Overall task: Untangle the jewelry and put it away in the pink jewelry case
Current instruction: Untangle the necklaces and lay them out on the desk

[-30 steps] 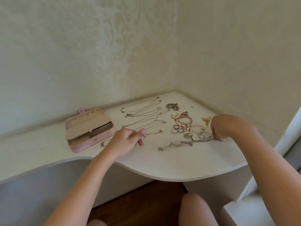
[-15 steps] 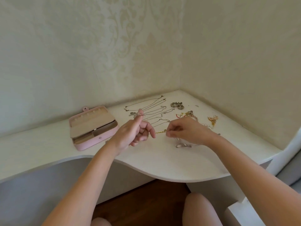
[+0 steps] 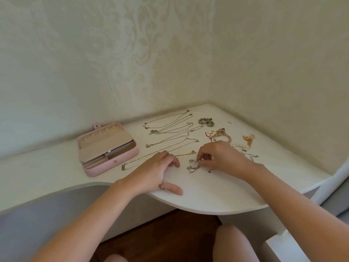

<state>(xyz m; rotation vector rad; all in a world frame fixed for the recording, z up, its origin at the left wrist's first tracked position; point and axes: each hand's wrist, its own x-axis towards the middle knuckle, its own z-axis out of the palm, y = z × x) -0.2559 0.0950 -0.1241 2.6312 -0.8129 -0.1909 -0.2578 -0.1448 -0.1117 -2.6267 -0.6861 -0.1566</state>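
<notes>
The pink jewelry case (image 3: 120,157) lies open on the left of the white corner shelf (image 3: 217,197). Several thin chains (image 3: 170,127) lie stretched out in rows behind my hands. A tangled silver clump (image 3: 192,168) sits on the shelf between my hands. My right hand (image 3: 221,157) pinches a small silver piece (image 3: 199,160) of that clump just above the shelf. My left hand (image 3: 156,173) rests flat on the shelf near its front edge, with a ring on the thumb. A short gold chain (image 3: 185,154) lies just behind the fingers.
Silver rings or earrings (image 3: 206,122) sit near the corner. A pile of bead and pearl bracelets (image 3: 221,136) and a gold piece (image 3: 249,138) lie to the right. Walls close in behind and at the right. The shelf's curved front edge is just below my hands.
My left hand came down from mid-air and now lies flat on the shelf. My right hand drew back slightly to the right and now pinches the silver clump.
</notes>
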